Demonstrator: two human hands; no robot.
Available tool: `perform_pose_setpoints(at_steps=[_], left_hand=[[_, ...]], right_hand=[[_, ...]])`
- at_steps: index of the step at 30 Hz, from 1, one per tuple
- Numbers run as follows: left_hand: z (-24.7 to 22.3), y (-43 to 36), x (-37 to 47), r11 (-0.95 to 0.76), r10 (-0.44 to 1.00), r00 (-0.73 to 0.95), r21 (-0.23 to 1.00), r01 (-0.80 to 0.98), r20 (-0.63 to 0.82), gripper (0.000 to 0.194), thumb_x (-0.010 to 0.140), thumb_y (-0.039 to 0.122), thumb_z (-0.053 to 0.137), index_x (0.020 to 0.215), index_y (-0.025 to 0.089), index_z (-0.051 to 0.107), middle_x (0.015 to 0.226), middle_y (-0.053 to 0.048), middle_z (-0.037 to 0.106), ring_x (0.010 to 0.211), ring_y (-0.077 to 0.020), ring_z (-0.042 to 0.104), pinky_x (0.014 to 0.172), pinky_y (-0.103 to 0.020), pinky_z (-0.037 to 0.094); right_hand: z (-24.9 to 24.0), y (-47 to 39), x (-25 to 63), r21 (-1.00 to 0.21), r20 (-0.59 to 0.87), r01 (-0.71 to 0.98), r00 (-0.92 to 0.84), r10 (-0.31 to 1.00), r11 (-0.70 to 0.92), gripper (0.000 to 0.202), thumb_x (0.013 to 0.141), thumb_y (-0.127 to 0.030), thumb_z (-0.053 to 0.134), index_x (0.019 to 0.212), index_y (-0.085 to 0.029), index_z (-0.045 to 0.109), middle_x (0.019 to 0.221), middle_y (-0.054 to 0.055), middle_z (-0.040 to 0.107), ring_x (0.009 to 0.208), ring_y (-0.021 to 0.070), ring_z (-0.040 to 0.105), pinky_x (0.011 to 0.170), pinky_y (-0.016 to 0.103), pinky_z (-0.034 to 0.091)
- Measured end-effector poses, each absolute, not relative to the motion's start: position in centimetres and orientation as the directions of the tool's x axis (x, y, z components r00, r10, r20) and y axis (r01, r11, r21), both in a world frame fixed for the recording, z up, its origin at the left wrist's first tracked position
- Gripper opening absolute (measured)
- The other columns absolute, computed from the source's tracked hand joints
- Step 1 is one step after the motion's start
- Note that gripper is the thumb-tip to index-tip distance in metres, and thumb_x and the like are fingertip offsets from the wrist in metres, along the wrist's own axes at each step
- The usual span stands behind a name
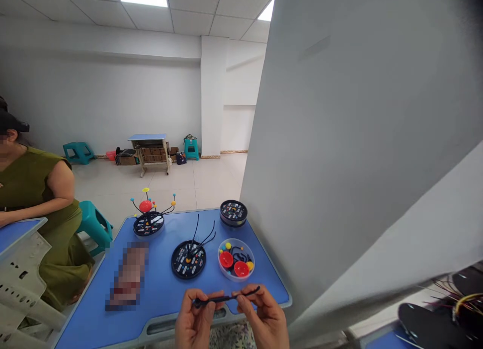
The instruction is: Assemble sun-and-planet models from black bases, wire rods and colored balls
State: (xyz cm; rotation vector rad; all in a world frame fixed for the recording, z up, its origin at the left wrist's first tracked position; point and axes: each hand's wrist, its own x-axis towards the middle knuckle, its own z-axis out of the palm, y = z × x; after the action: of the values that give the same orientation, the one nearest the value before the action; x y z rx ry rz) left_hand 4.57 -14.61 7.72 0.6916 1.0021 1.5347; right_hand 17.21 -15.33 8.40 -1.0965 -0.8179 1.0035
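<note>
Near the table's front edge, my left hand (194, 316) is closed in a pinch on a thin black plastic rod (223, 298) with a rounded left end. My right hand (264, 316) pinches its other side, and the slightly curved tip sticks out past the fingers. Whether it is one piece or two joined is too small to tell. Just beyond my hands, a black printed disc base (188, 268) carries several upright bent black rods (202, 242). To its right, a clear round tub (251, 273) holds red half-shells (241, 269), yellow and blue balls and black parts.
A finished-looking planet model (145, 206) stands at the table's far left. A closed round case (233, 213) sits at the far right by the grey pillar (339, 138). Something blurred (128, 276) lies on the left. A seated person (37, 188) is at another table.
</note>
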Motion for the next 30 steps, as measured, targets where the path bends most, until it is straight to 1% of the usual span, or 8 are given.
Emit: perform_pose_setpoints(at_steps=[5,12,16,19,24,26,30], left_hand=[[7.6,-14.7,4.6,-0.049,0.969,-0.239,0.906,-0.421,-0.058,0.044,0.061,0.054,0.081,0.076,0.022,0.056,0.076,-0.007,0.077,0.071,-0.0259,0.074,0.067,-0.034,0.06],[7.4,-14.8,4.7,-0.05,0.976,-0.214,0.907,-0.418,-0.044,0.045,0.061,0.056,0.081,0.076,0.023,0.055,0.075,-0.008,0.077,0.071,-0.0269,0.074,0.068,-0.037,0.06],[7.2,-14.8,4.6,-0.048,0.981,-0.189,0.905,-0.422,-0.036,0.044,0.062,0.056,0.08,0.074,0.023,0.055,0.076,-0.008,0.077,0.071,-0.0267,0.074,0.068,-0.036,0.06],[7.3,-14.8,4.5,-0.031,0.983,-0.18,0.914,-0.405,-0.046,0.043,0.062,0.056,0.08,0.074,0.022,0.057,0.077,-0.008,0.078,0.071,-0.0265,0.074,0.067,-0.035,0.06],[7.6,-14.8,4.3,-0.013,0.986,-0.16,0.923,-0.384,-0.053,0.042,0.063,0.058,0.079,0.075,0.021,0.063,0.078,-0.01,0.079,0.068,-0.0258,0.074,0.067,-0.035,0.06],[7.7,-14.9,4.3,-0.02,0.987,-0.157,0.919,-0.393,-0.045,0.041,0.063,0.057,0.079,0.073,0.02,0.064,0.078,-0.01,0.079,0.067,-0.0255,0.074,0.067,-0.035,0.06],[7.7,-14.9,4.4,-0.035,0.985,-0.169,0.917,-0.397,-0.035,0.04,0.062,0.056,0.079,0.071,0.021,0.064,0.075,-0.009,0.078,0.067,-0.0256,0.074,0.066,-0.035,0.061]], right_hand=[[8.4,-15.2,17.3,-0.963,0.05,-0.23,0.356,0.933,0.139,0.026,0.067,-0.042,0.082,0.075,-0.02,0.069,0.07,0.004,0.07,0.068,0.0195,0.064,0.056,0.025,0.054],[8.3,-15.3,17.7,-0.962,0.101,-0.205,0.345,0.933,0.179,0.023,0.067,-0.039,0.082,0.076,-0.021,0.07,0.07,0.003,0.071,0.063,0.0172,0.063,0.054,0.023,0.053],[8.4,-15.6,17.6,-0.962,0.154,-0.157,0.364,0.919,0.223,0.021,0.068,-0.038,0.081,0.074,-0.021,0.071,0.072,0.003,0.072,0.064,0.018,0.064,0.054,0.023,0.054],[8.6,-15.6,17.6,-0.967,0.173,-0.115,0.354,0.919,0.226,0.018,0.069,-0.038,0.08,0.075,-0.022,0.073,0.07,0.004,0.073,0.062,0.0189,0.064,0.057,0.026,0.055],[9.2,-15.4,17.8,-0.977,0.211,0.03,0.295,0.932,0.212,0.018,0.072,-0.043,0.076,0.075,-0.025,0.078,0.072,0.005,0.076,0.066,0.0222,0.064,0.061,0.03,0.054],[9.4,-15.4,17.9,-0.977,0.212,0.076,0.283,0.936,0.198,0.02,0.073,-0.045,0.075,0.071,-0.026,0.079,0.07,0.005,0.075,0.067,0.0224,0.064,0.063,0.03,0.054],[9.6,-15.6,17.9,-0.977,0.205,0.116,0.32,0.925,0.177,0.023,0.074,-0.046,0.073,0.067,-0.025,0.076,0.067,0.003,0.071,0.071,0.0226,0.062,0.064,0.028,0.05]])
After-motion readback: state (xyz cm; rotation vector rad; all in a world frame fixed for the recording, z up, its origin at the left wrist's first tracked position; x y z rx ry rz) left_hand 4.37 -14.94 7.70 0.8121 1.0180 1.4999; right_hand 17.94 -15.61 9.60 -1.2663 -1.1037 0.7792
